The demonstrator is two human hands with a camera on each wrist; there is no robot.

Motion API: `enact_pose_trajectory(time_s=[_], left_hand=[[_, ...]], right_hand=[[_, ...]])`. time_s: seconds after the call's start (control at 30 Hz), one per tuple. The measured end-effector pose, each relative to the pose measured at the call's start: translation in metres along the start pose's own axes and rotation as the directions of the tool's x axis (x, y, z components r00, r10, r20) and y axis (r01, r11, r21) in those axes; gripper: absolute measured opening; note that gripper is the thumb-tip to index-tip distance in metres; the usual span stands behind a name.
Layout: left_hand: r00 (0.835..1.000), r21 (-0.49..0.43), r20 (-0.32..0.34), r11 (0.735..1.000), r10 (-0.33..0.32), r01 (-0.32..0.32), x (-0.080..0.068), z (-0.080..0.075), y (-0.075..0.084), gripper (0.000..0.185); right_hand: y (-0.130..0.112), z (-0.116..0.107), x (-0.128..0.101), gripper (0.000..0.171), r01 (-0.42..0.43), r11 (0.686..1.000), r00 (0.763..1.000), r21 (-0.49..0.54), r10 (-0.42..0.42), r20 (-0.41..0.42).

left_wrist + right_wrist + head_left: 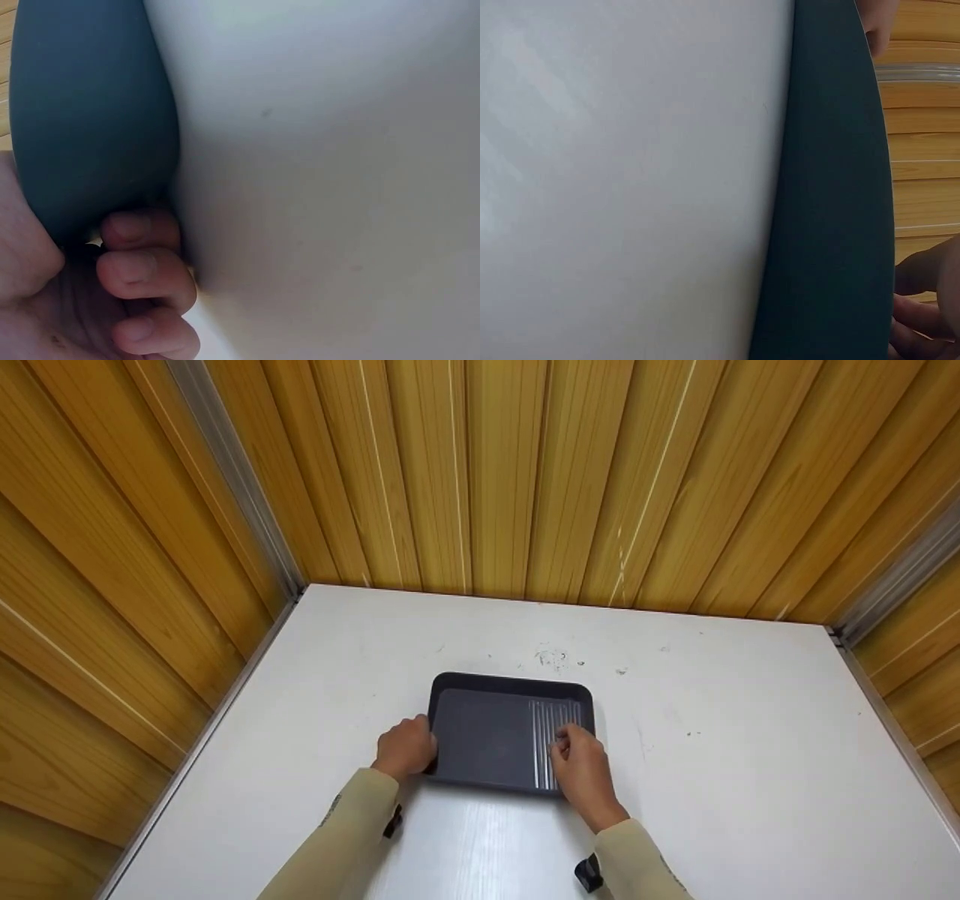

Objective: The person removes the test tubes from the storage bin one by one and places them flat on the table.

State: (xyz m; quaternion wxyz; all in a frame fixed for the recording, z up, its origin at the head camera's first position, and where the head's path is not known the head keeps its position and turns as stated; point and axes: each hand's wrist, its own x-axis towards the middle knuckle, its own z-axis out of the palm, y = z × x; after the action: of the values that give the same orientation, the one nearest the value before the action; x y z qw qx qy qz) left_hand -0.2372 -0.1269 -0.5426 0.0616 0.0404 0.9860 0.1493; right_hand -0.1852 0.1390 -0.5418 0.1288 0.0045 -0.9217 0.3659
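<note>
We have the dark grey rectangular tray (480, 735) mid-table, white table (750, 780). Long axis left-right, right end slightly nearer; ribbed strip (541, 724) at right. Our left hand (405, 744): fingers clamped on left end. Right hand (581, 769): fingers curled over ribs, can't tell if gripping.

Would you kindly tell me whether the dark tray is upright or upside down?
Upright: in the head view, the open side of the tray faces up, with its floor and ridges visible.
</note>
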Motion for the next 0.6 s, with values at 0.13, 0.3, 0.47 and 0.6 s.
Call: enact_pose_trajectory(time_s=[0.13,0.3,0.47,0.6], left_hand=[[1.0,0.002,0.008,1.0,-0.007,0.007,0.0001,0.0,-0.0004,0.022],[1.0,-0.004,0.012,1.0,-0.015,0.015,0.0008,0.0004,-0.0007,0.022],[1.0,-0.002,0.014,1.0,-0.008,0.008,0.0003,-0.0002,-0.0005,0.022],[1.0,0.002,0.016,1.0,-0.01,0.009,-0.0001,-0.0002,-0.0004,0.022]], right_hand=[[-0.0021,0.0023,0.0007,0.014,0.019,1.0,1.0,0.005,-0.019,0.007],[-0.0046,0.0058,0.0007,0.014,0.038,0.999,0.999,0.019,-0.038,0.019],[-0.006,0.0084,0.0008,0.015,0.035,0.999,0.999,0.02,-0.036,0.041],[-0.0066,0.0103,0.0006,0.016,0.032,0.999,0.998,0.022,-0.033,0.046]])
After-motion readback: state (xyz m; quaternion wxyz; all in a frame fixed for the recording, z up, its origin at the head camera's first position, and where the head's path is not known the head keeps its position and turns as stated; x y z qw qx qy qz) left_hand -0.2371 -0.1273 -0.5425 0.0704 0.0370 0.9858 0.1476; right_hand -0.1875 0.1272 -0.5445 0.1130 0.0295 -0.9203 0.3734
